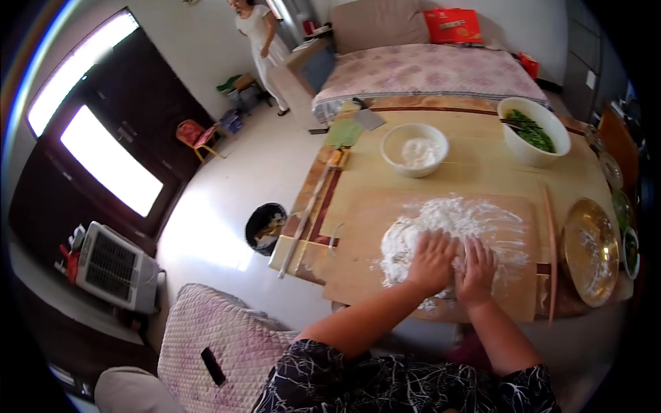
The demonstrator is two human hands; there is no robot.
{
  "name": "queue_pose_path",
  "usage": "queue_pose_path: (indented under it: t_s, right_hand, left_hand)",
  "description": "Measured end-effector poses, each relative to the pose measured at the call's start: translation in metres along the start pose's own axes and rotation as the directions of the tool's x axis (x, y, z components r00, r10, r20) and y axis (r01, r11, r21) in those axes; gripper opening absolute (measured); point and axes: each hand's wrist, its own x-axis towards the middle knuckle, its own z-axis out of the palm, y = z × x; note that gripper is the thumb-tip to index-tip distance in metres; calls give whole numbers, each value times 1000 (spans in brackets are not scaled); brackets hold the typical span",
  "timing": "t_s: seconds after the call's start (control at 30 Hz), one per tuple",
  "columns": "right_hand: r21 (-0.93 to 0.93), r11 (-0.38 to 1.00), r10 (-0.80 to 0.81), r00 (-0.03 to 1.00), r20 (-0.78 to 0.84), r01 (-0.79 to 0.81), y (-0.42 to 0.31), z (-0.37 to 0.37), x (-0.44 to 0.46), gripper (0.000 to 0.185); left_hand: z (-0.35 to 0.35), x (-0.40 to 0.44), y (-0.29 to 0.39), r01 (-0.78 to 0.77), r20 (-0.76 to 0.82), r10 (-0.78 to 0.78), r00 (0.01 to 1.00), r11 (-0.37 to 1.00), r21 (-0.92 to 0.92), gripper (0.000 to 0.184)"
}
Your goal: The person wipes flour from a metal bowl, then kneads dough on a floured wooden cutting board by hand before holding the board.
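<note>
White flour (451, 212) lies heaped and smeared over a wooden board (358, 258) at the table's near side. My left hand (432, 261) rests on the heap, palm down, its fingers stretched out. Close beside it on the right, my right hand (476, 270) also lies on the flour with its fingers extended. Whatever is beneath the two palms is hidden. Behind the board stands a white bowl (392, 148) with flour inside. Along the board's right edge lies a thin rolling pin (549, 255).
At the back right, a white bowl (509, 148) holds chopped greens. A golden metal basin (573, 275) sits at the right. A scraper or cleaver (370, 120) lies at the far left. A black bin (249, 237) stands on the floor. A person (265, 41) in white stands across the room.
</note>
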Motion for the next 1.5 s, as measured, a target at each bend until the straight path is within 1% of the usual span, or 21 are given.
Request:
queue_pose_path:
  t_s: [0.1, 0.2, 0.27, 0.4, 0.47, 0.5, 0.57, 0.6, 0.63, 0.67, 0.7, 0.77, 0.8, 0.87, 0.93, 1.13, 1.23, 1.3, 1.37, 1.43, 1.5]
  right_hand:
    - [-159, 982, -98, 995, 15, 99, 28, 22, -6, 41]
    - [-88, 996, -20, 998, 53, 25, 33, 48, 2, 39]
    - [33, 999, -6, 998, 64, 4, 44, 57, 15, 39]
    - [-6, 998, 69, 985, 155, -69, 60, 54, 9, 35]
    - [-1, 999, 33, 997, 64, -33, 55, 64, 10, 32]
    - [21, 1000, -9, 1000, 12, 9, 47, 52, 13, 26]
    - [36, 999, -17, 1000, -3, 17, 44, 58, 16, 27]
    - [28, 1000, -14, 1000, 21, 13, 53, 57, 11, 27]
    - [2, 1000, -22, 1000, -9, 22, 55, 61, 10, 27]
    - [6, 1000, -31, 999, -20, 31, 56, 63, 9, 27]
    - [-6, 1000, 5, 1000, 2, -5, 58, 65, 9, 28]
    - [-27, 999, 44, 998, 37, -43, 65, 72, 9, 29]
    - [-24, 999, 35, 999, 29, -35, 68, 74, 8, 29]
    - [-49, 997, 53, 998, 39, -51, 72, 78, 8, 29]
    - [-24, 998, 54, 998, 39, -53, 77, 83, 8, 29]
    - [-35, 996, 85, 992, 91, -82, 90, 89, 5, 29]
    - [-83, 993, 93, 991, 92, -85, 104, 102, 11, 30]
    - [87, 991, 80, 980, 180, -97, 145, 127, 2, 31]
    - [416, 818, 248, 897, 366, -396, 150, 125, 5, 43]
    - [412, 870, 169, 948, 268, -272, 83, 64, 11, 43]
    - [181, 982, 29, 995, 100, -46, 69, 47, -1, 44]
  left_hand:
    - [10, -2, -1, 8, 27, -9, 1000, 999, 34, 57]
    - [11, 22, -2, 48, -4, -48, 999, 998, 33, 54]
    - [-9, 34, -1, 146, 164, -136, 977, 988, -50, 55]
    - [0, 18, -8, 42, 7, -41, 999, 991, -130, 54]
    - [-32, 5, -20, -34, -16, 32, 999, 990, -140, 53]
    - [-38, 3, -25, 88, -90, -113, 989, 965, -249, 54]
    - [-81, -9, -82, 354, -180, -436, 882, 865, -356, 62]
    - [-126, -18, -66, 383, -114, -399, 910, 913, -141, 66]
    - [-102, -22, -104, 295, -459, -330, 825, 944, -148, 69]
    - [-150, -29, -107, 138, -635, -289, 716, 951, -278, 76]
    - [-175, -40, -130, 265, -504, -465, 728, 868, -419, 85]
    - [-243, -70, -151, 263, -583, -562, 587, 813, -519, 91]
    - [-273, -84, -163, 314, -739, -468, 485, 881, -353, 94]
    - [-331, -116, -154, 384, -708, -615, 348, 782, -491, 92]
    - [-347, -144, -172, 403, -777, -557, 293, 809, -429, 91]
    - [-313, -188, -182, 474, -710, -572, 410, 799, -370, 88]
    - [-273, -192, -182, 465, -494, -724, 482, 689, -556, 87]
    - [-237, -192, -196, 463, -518, -662, 542, 750, -473, 87]
    - [-195, -194, -213, 373, -554, -529, 643, 848, -376, 85]
    - [-172, -190, -198, 355, -421, -577, 700, 793, -495, 80]
    - [-170, -178, -156, 385, -300, -590, 749, 757, -528, 81]
